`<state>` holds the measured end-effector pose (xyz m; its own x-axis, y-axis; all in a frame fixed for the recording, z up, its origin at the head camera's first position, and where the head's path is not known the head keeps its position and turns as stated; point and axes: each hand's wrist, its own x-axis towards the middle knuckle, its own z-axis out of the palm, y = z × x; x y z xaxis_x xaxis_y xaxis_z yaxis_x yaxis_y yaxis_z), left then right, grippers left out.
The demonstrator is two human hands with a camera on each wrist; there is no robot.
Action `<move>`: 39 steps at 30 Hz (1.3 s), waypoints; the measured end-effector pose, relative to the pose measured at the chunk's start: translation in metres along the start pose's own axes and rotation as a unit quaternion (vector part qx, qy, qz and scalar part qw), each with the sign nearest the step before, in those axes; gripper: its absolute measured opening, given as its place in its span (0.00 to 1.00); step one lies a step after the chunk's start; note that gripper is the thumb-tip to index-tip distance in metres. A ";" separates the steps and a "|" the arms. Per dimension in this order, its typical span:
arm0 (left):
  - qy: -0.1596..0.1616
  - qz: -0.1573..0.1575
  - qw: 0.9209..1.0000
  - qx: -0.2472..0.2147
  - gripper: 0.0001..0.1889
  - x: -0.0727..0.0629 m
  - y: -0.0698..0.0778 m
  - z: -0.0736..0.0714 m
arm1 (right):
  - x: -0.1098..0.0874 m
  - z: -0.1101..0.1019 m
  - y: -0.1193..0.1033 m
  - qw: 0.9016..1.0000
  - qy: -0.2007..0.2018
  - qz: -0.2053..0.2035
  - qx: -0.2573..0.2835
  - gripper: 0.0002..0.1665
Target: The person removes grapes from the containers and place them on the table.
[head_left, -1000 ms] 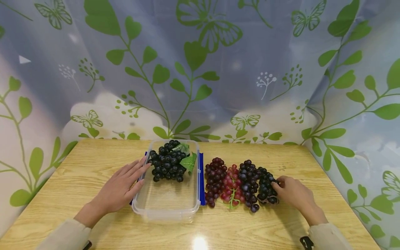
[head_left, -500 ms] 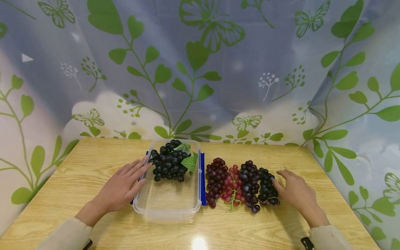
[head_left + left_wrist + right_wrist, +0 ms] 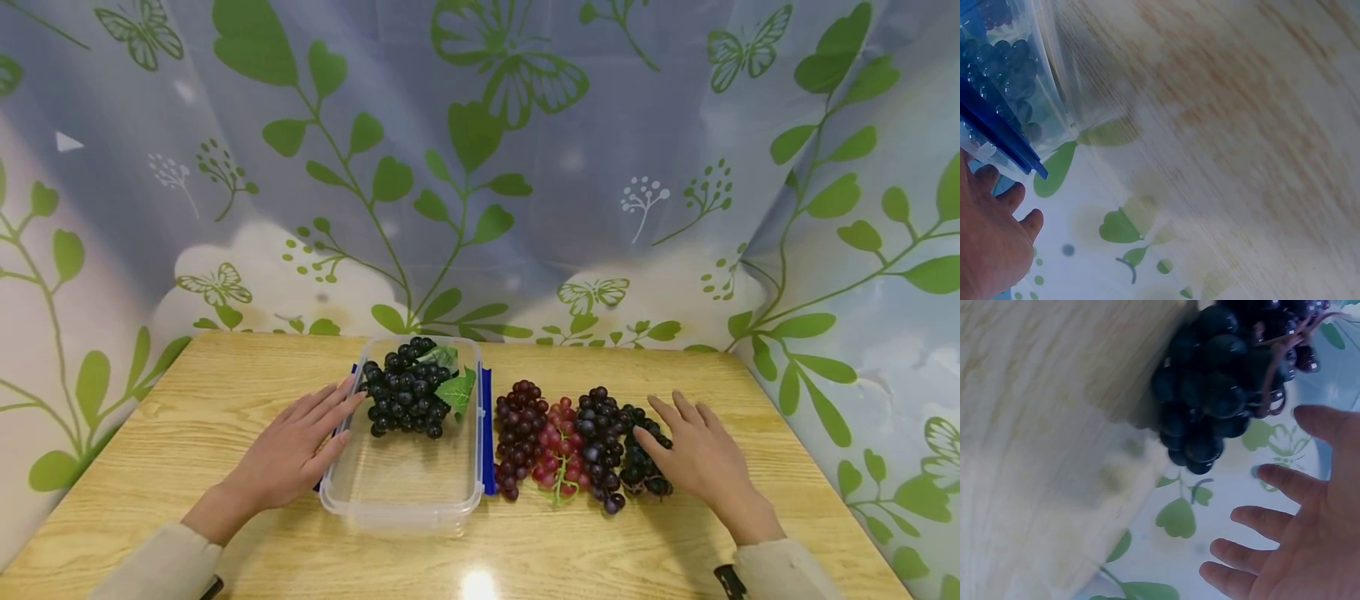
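Note:
My left hand (image 3: 296, 446) lies with straight fingers along the left rim of a clear plastic container (image 3: 401, 508). Inside it is a bunch of black grapes (image 3: 405, 392) with green leaves (image 3: 456, 392). To the right of the container several bunches stand in a row: dark red grapes (image 3: 519, 433), pinkish-red grapes (image 3: 558, 442), dark purple grapes (image 3: 598, 442) and a small black-green bunch (image 3: 641, 458). My right hand (image 3: 701, 458) is spread over the right side of that last bunch. In the right wrist view its fingers are extended, holding nothing, beside the black-green grapes (image 3: 1210, 394).
Blue side flaps (image 3: 487, 433) hang off both sides of the container. A wooden table (image 3: 570, 558) carries everything. Behind and beside it hangs a curtain (image 3: 525, 208) printed with leaves and butterflies.
My right hand has let go of the black-green bunch, straightened its fingers and lifted slightly over it. The left hand stays at the container's rim.

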<state>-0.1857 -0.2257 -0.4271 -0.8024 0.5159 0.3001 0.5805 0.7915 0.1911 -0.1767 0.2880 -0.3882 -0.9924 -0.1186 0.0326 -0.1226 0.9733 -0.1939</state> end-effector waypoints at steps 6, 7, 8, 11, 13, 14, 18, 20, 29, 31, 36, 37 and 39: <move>-0.001 0.000 1.000 0.000 0.29 -0.001 -0.001 0.000 | 0.000 -0.004 -0.016 0.999 0.009 -0.032 -0.021 0.44; 0.000 0.000 1.000 0.000 0.29 -0.001 -0.001 0.000 | 0.000 -0.004 -0.019 0.999 0.011 -0.036 -0.021 0.44; 0.000 0.000 1.000 0.001 0.29 -0.001 -0.001 0.000 | -0.001 -0.005 -0.022 0.999 0.011 -0.037 -0.020 0.45; 0.000 0.000 1.000 0.002 0.29 -0.001 -0.001 0.000 | -0.001 -0.008 -0.031 0.999 0.006 -0.038 -0.015 0.46; -0.001 -0.001 1.000 0.002 0.29 -0.002 -0.001 0.000 | -0.001 -0.009 -0.036 0.999 0.003 -0.040 -0.007 0.47; -0.001 -0.001 1.000 0.003 0.29 -0.002 -0.002 0.000 | -0.001 -0.009 -0.038 0.999 0.001 -0.041 -0.005 0.47; -0.001 -0.004 1.000 0.001 0.29 -0.002 -0.002 0.000 | 0.001 -0.009 -0.046 0.999 -0.003 -0.047 0.004 0.47; -0.002 -0.005 1.000 0.001 0.29 -0.002 -0.001 0.000 | 0.001 -0.009 -0.050 0.999 -0.001 -0.050 0.005 0.47; -0.006 -0.007 1.000 0.005 0.29 -0.002 0.000 -0.001 | 0.009 -0.001 -0.070 0.996 0.024 -0.081 0.015 0.42; -0.006 -0.006 1.000 0.007 0.29 -0.002 0.000 -0.001 | 0.013 0.000 -0.075 0.995 0.033 -0.087 0.019 0.42; -0.005 -0.002 1.000 0.014 0.29 -0.002 0.000 -0.002 | 0.019 0.000 -0.088 0.994 0.037 -0.101 0.020 0.41; -0.005 -0.002 1.000 0.015 0.29 -0.001 0.000 -0.002 | 0.020 -0.001 -0.090 0.994 0.036 -0.105 0.018 0.41; -0.007 -0.001 1.000 0.017 0.29 -0.001 0.000 -0.002 | 0.022 -0.001 -0.095 0.993 0.037 -0.113 0.015 0.41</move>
<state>-0.1847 -0.2270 -0.4255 -0.8057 0.5181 0.2871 0.5735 0.8035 0.1595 -0.1863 0.1930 -0.3684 -0.9362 -0.3180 0.1497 -0.3439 0.9168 -0.2031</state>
